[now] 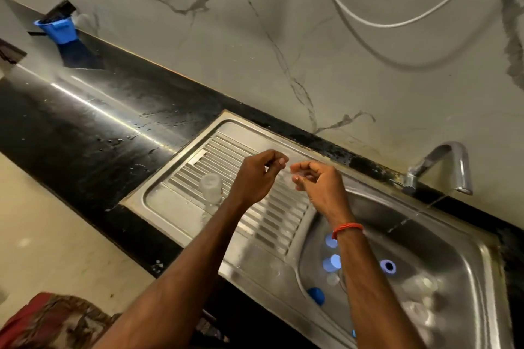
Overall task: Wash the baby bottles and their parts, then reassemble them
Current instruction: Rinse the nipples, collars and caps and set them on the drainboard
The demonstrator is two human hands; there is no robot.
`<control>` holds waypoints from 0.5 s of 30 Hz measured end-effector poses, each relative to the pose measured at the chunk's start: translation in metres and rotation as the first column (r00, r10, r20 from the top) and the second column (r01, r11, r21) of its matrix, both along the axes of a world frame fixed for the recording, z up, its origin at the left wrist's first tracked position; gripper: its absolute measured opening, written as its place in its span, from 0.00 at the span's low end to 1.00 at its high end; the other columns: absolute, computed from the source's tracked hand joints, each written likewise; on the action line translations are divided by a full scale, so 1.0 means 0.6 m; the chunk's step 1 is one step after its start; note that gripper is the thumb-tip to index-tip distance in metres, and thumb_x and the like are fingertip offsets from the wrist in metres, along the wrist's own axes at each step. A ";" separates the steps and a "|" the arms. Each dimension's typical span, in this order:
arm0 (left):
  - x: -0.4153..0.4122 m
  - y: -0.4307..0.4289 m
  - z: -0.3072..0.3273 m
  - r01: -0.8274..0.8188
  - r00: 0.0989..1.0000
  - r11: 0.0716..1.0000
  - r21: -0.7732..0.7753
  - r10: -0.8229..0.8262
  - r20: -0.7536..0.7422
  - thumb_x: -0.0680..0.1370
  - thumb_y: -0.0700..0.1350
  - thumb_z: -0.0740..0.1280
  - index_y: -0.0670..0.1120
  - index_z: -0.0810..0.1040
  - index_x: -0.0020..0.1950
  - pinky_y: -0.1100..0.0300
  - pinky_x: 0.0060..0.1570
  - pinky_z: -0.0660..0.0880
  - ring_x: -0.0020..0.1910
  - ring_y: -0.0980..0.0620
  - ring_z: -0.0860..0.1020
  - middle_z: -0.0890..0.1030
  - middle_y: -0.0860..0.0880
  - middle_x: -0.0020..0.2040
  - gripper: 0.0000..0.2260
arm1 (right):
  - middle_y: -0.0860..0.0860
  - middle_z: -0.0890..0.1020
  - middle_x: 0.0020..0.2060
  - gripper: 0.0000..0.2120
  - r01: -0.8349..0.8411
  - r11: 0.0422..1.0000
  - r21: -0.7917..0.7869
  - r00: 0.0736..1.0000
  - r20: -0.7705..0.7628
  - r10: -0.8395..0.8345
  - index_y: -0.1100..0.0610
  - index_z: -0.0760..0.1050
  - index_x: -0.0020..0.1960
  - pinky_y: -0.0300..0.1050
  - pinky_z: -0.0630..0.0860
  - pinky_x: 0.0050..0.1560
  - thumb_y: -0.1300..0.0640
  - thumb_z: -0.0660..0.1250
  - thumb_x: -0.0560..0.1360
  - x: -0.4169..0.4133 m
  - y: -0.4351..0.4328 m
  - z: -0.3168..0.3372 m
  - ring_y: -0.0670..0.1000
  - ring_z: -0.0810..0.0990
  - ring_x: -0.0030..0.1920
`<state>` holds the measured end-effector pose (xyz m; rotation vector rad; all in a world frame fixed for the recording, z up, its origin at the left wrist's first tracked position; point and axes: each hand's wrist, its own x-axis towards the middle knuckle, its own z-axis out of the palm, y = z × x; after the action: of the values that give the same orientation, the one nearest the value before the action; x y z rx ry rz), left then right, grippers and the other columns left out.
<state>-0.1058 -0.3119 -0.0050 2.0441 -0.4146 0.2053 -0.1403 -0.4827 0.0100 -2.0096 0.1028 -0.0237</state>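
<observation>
Clear bottle (211, 185) beside left hand (256, 176)

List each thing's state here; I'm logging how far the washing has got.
Clear plastic bottle: standing on the steel drainboard, untouched.
Small clear part: blurred, pinched between left hand and right hand.
Dark blue round cap: loose in the sink basin.
Blue ring: loose in the basin, unassembled.
Chrome tap: flow cannot be told.

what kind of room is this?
Most likely a home kitchen: a steel sink with a ribbed drainboard, set into a black counter, and a tap at the basin's far edge.
</observation>
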 end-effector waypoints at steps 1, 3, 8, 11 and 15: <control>0.003 0.017 0.001 -0.011 1.000 1.000 0.002 0.011 0.007 0.82 0.44 0.67 0.45 0.83 0.56 0.61 0.49 0.80 0.48 0.57 0.82 0.85 0.51 0.49 0.07 | 0.46 0.85 0.43 0.08 -0.031 0.999 -0.009 0.999 -0.014 0.030 0.52 0.82 0.52 0.43 0.83 0.48 0.63 0.71 0.76 0.004 0.016 -0.005 0.43 0.84 0.43; 0.008 0.046 0.001 -0.030 1.000 0.999 0.017 0.030 0.006 0.82 0.43 0.68 0.45 0.84 0.56 0.59 0.50 0.80 0.49 0.56 0.82 0.85 0.51 0.50 0.07 | 0.46 0.85 0.41 0.06 -0.082 0.996 -0.027 0.996 -0.039 0.081 0.54 0.82 0.51 0.40 0.82 0.46 0.62 0.72 0.75 0.007 0.044 -0.011 0.42 0.84 0.42; 0.019 0.111 -0.003 -0.030 0.999 0.994 0.100 0.028 0.027 0.81 0.44 0.69 0.44 0.85 0.55 0.63 0.48 0.77 0.49 0.56 0.82 0.86 0.51 0.50 0.07 | 0.48 0.85 0.41 0.07 -0.180 0.983 -0.041 0.981 -0.077 0.176 0.54 0.83 0.49 0.38 0.82 0.46 0.62 0.75 0.73 0.025 0.108 -0.034 0.43 0.84 0.42; 0.026 0.148 -0.009 -0.063 0.994 0.979 0.195 0.044 0.100 0.81 0.44 0.69 0.45 0.84 0.55 0.64 0.50 0.74 0.49 0.55 0.81 0.86 0.50 0.51 0.07 | 0.48 0.85 0.42 0.09 -0.218 0.973 -0.077 0.972 -0.110 0.209 0.55 0.83 0.52 0.35 0.81 0.47 0.63 0.75 0.72 0.039 0.142 -0.052 0.43 0.84 0.43; 0.039 0.194 -0.021 -0.119 0.988 0.968 0.221 0.094 0.119 0.81 0.44 0.68 0.46 0.84 0.56 0.55 0.52 0.78 0.51 0.52 0.81 0.85 0.49 0.52 0.07 | 0.47 0.84 0.43 0.11 -0.245 0.959 -0.142 0.967 -0.106 0.231 0.54 0.81 0.52 0.28 0.77 0.43 0.63 0.76 0.71 0.052 0.179 -0.080 0.39 0.82 0.43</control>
<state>-0.0823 -0.1957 -0.0173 2.2907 -0.4098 0.3484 -0.1091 -0.3751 -0.0382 -2.1658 -0.0885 0.2181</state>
